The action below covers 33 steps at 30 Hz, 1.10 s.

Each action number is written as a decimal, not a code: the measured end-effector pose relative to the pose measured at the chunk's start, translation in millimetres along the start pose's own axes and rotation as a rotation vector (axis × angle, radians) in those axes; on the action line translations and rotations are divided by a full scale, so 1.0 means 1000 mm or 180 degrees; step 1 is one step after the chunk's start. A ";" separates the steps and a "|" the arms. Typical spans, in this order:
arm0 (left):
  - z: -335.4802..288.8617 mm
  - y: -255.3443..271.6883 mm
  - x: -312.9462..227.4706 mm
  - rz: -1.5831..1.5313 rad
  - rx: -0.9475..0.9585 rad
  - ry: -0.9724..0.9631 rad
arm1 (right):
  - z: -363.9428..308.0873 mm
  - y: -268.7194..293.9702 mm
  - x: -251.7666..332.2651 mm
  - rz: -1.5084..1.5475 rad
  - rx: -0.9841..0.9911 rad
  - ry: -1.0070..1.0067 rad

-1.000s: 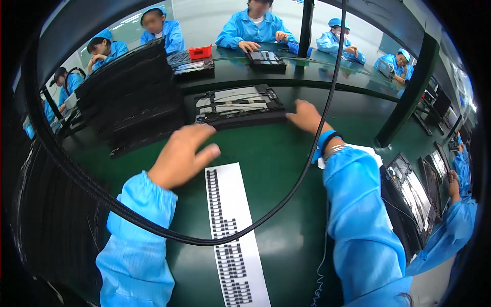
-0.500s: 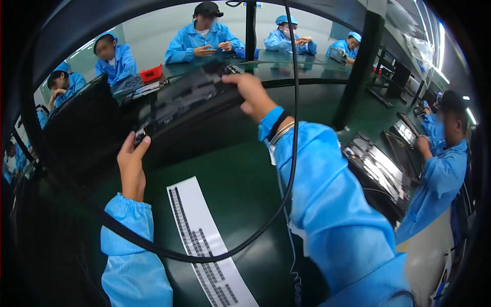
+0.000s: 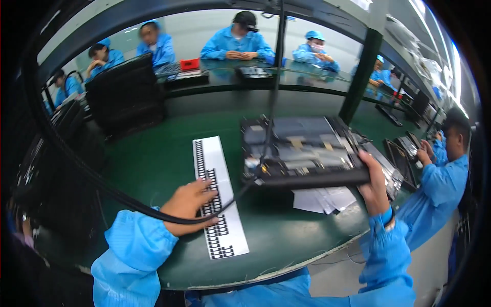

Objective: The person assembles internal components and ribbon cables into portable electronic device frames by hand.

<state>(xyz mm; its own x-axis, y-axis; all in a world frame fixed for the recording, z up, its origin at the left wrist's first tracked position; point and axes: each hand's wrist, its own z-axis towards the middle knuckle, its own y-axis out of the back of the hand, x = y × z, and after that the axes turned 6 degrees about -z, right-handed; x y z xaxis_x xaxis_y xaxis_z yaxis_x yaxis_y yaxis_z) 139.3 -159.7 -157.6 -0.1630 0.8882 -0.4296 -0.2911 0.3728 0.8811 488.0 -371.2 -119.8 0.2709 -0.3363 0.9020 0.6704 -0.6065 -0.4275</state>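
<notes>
My right hand [image 3: 375,187] grips the right edge of an opened flat black electronic device [image 3: 307,148], which looks like a laptop base. Silver-grey panels and small parts show inside it. The device tilts toward me over the right half of the bench, a little blurred. My left hand [image 3: 190,204] rests over a white sheet of black stickers [image 3: 232,220], its fingers stretched across the sticker rows and nothing visibly held. A black cable [image 3: 153,214] crosses in front of that hand, close to the camera.
Below the device lie loose white papers [image 3: 327,200] on the green bench [image 3: 276,256]. A black upright panel [image 3: 125,94] stands at the back left, a dark green post [image 3: 360,77] at the back right. Co-workers in blue sit across; another person [image 3: 434,179] works at the right beside opened devices.
Both hands were holding the device farther left. My left hand has let go and come down onto the sticker sheet, while my right hand has carried the device rightward. The view has shifted.
</notes>
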 end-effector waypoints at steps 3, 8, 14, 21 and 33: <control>-0.024 -0.016 -0.002 0.0136 -0.0223 0.0148 | -0.019 0.015 -0.025 -0.0179 0.0049 -0.0243; -0.033 -0.010 -0.010 0.0176 -0.0142 0.0149 | -0.021 0.017 -0.040 -0.2283 -0.0156 0.0425; -0.022 -0.002 -0.001 -0.0355 -0.0771 -0.0007 | -0.040 -0.027 -0.024 -0.4350 -0.0181 0.2104; 0.000 -0.002 0.036 -0.0422 -0.0880 -0.0048 | -0.037 -0.172 -0.061 -0.3393 0.1860 0.1346; 0.002 -0.007 0.029 -0.0512 -0.0602 0.0271 | -0.008 -0.227 -0.140 -0.5208 0.2141 0.2410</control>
<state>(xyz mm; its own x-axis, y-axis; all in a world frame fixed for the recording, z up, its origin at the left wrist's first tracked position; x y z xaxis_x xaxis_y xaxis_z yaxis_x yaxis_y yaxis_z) 138.8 -135.5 -175.8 -0.1768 0.7927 -0.5834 -0.4893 0.4435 0.7509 292.9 -192.3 -149.7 -0.9913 -0.1217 0.0510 0.0894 -0.3352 0.9379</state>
